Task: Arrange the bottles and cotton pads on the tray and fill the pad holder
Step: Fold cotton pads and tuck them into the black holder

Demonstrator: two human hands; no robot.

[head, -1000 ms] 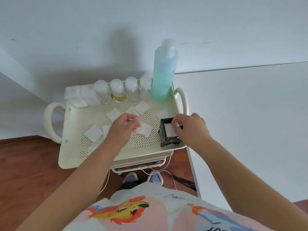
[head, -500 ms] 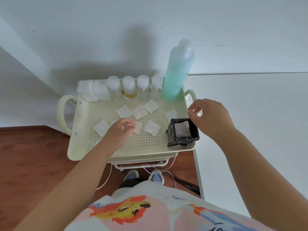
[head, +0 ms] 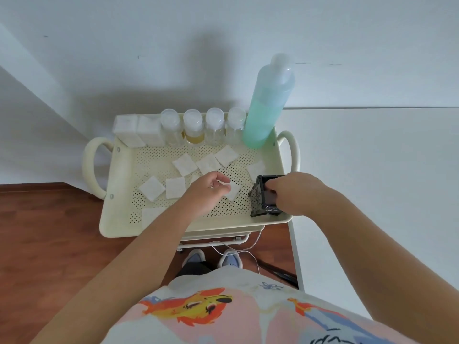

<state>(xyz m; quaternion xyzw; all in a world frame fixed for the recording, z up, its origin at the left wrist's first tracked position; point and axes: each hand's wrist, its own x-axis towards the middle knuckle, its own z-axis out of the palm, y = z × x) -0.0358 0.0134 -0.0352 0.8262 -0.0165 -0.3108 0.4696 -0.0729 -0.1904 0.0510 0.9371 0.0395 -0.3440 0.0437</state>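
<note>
**padfan22:** Since half a second ago the right hand (head: 295, 192) has dropped from above the tray's (head: 119, 214) right edge onto the black pad holder (head: 263, 198) at the near right corner, fingers curled over its rim. Pushing another pad down, I'd guess.

**trayguy:** And the left hand (head: 207, 192), loosely curled, has shifted right to a loose cotton pad (head: 233, 192) mid-tray; can't tell if it's gripped. Several pads are still loose. No readable labels on the bottles (head: 203, 126) along the far edge.

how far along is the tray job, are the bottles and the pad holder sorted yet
Done: four small bottles and the tall green bottle stand along the tray's back edge, beside stacked pads. In hand: the right hand is at the black pad holder; the left hand hovers over a loose pad. Left: about eight loose pads lie scattered.
</note>
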